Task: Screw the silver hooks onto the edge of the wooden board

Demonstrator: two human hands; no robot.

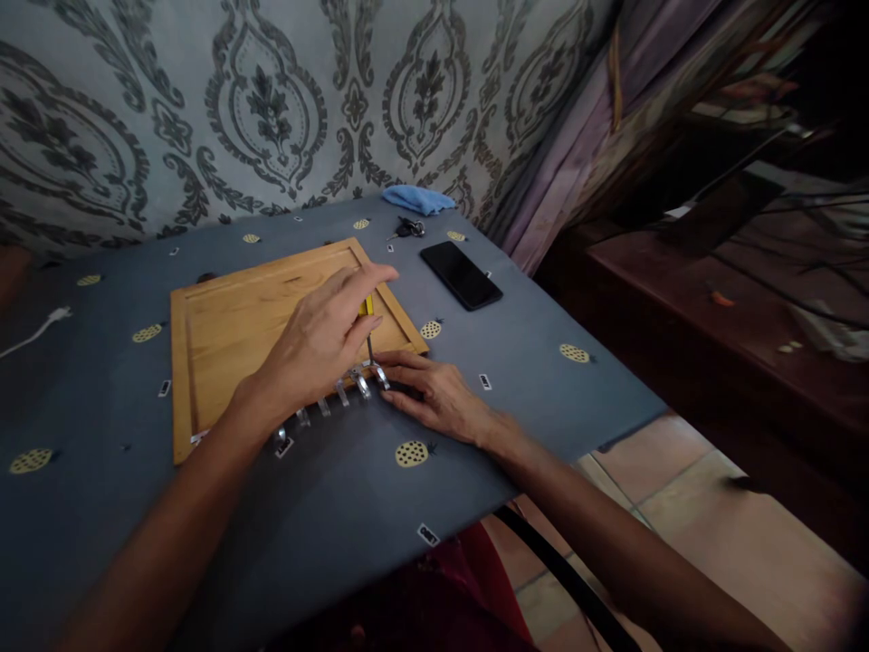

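A framed wooden board (254, 308) lies on the table. Along its near edge runs a rail with several shiny metal hooks (362, 385) that stick out past the wood. My left hand (332, 317) is above the board's right part, fingers closed round the yellow handle of a screwdriver (369, 305). The screwdriver stands nearly upright, its shaft reaching down to the right end of the hook rail. My right hand (434, 398) rests on the table at the board's near right corner, its fingertips gripping the end of the rail beside the last hook. My left forearm hides part of the near edge.
A black phone (462, 274) lies right of the board, with keys (407, 227) and a blue cloth (418, 199) behind it. A white cable (37, 330) is at the far left. The blue-grey tablecloth (529, 398) ends above a tiled floor. A patterned wall stands behind.
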